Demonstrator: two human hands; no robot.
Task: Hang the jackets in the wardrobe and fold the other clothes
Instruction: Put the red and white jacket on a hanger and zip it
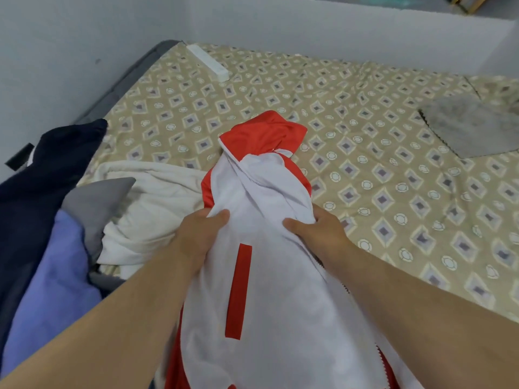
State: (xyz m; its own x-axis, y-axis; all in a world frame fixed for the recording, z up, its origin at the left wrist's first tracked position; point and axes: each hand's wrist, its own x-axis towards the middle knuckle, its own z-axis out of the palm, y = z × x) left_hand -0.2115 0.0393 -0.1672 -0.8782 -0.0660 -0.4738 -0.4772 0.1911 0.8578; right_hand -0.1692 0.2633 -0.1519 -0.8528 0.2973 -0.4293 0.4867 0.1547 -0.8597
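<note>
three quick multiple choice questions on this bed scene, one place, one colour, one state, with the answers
1. Where is the pile of clothes?
A) left of the jacket
B) right of it
C) against the far wall

2. What colours is the jacket?
A) navy and grey
B) red and white
C) green and black

3. What are the hands doing?
A) both lie open
B) only one grips
C) both grip the jacket

Answers:
1 A, the pile lies at the left edge of the bed.
2 B, it has a white body with a red stripe and red top.
3 C, the left hand and right hand each bunch its fabric.
</note>
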